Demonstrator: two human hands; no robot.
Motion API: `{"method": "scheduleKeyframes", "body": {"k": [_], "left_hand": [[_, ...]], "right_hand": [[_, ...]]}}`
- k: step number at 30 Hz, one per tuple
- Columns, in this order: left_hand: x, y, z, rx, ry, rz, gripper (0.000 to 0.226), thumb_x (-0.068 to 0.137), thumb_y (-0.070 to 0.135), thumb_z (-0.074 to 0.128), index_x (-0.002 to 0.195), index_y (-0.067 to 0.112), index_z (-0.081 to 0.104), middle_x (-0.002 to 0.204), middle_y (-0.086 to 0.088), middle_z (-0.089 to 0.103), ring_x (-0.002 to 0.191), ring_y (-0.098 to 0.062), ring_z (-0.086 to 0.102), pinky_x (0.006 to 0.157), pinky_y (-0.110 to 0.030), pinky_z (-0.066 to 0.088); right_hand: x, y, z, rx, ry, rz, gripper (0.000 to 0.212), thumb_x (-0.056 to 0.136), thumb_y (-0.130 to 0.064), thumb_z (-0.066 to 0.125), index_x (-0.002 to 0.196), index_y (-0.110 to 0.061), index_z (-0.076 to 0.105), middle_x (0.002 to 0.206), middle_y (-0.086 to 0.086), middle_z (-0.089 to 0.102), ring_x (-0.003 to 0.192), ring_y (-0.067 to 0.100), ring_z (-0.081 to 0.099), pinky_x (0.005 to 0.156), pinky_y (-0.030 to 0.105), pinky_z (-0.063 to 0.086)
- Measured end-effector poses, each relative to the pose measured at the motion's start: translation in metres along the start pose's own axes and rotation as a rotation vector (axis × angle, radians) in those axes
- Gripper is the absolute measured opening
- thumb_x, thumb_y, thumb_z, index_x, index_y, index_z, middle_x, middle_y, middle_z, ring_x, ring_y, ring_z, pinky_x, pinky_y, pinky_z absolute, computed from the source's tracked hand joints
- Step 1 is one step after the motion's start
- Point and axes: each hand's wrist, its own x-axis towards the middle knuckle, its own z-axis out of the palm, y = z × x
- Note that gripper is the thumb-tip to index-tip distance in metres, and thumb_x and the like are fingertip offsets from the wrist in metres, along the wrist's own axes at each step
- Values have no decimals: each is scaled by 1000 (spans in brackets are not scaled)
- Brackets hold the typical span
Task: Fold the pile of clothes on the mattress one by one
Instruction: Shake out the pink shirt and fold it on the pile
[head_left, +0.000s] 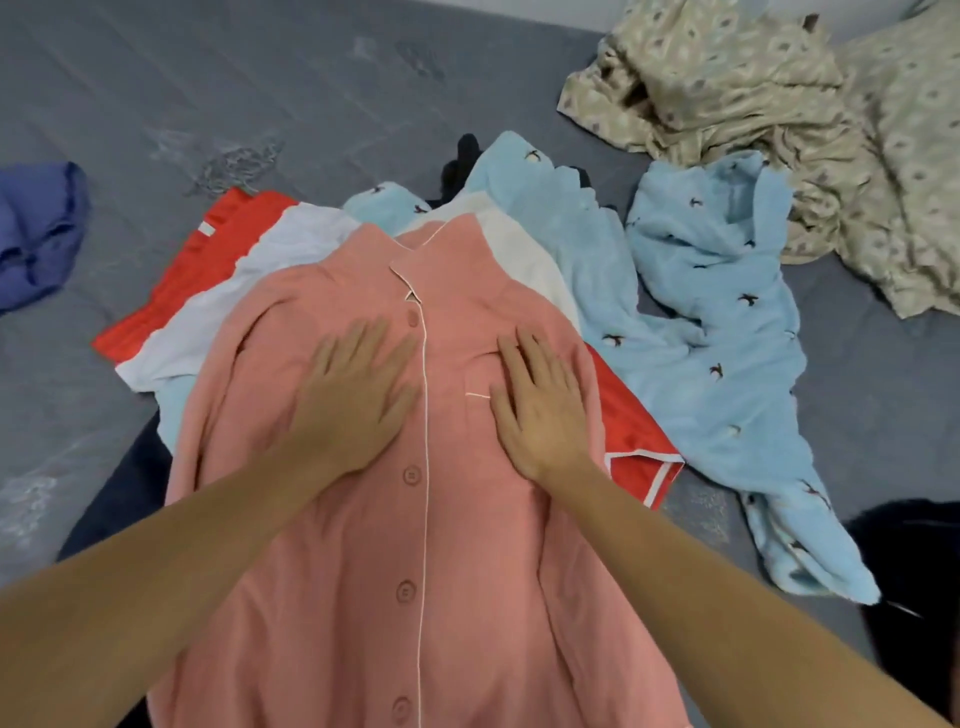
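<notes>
A pink button-front pyjama shirt (441, 545) with white piping lies face up on top of the clothes pile, collar pointing away from me. My left hand (353, 395) presses flat on its chest, left of the button line, fingers straight and spread. My right hand (540, 400) lies flat on the other side, over the chest pocket. Under the shirt are a red garment (171, 306), a white one (249, 291) and a light blue fleece piece (587, 249) with small dark bird prints.
A second light blue fleece garment (727, 353) sprawls to the right. Crumpled beige patterned bedding (779, 104) fills the far right corner. A blue-purple cloth (36, 234) sits at the left edge. The grey mattress (260, 78) stretches behind. Dark fabric (909, 561) lies at right.
</notes>
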Motion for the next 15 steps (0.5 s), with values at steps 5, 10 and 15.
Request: {"method": "scheduleKeyframes", "body": {"k": [5, 10, 15], "left_hand": [[-42, 75, -4, -131, -13, 177, 69, 98, 43, 26, 160, 16, 37, 170, -13, 24, 158, -32, 18, 129, -48, 15], [-82, 177, 27, -251, -67, 89, 57, 104, 43, 41, 155, 19, 46, 168, -10, 31, 157, -27, 24, 127, -45, 23], [-91, 239, 58, -286, 49, -151, 44, 99, 37, 56, 137, 14, 63, 137, -8, 56, 124, -31, 53, 99, -44, 46]], "right_hand": [[-61, 49, -24, 282, -10, 427, 68, 97, -35, 65, 154, -11, 37, 146, 11, 43, 131, 29, 43, 111, 45, 38], [-82, 83, -33, 869, -264, 797, 45, 87, -31, 83, 123, -13, 64, 102, 7, 69, 94, 25, 67, 90, 45, 55], [-91, 108, -30, 914, -399, 582, 15, 88, -23, 81, 96, -13, 73, 92, 3, 74, 84, 17, 68, 77, 37, 54]]}}
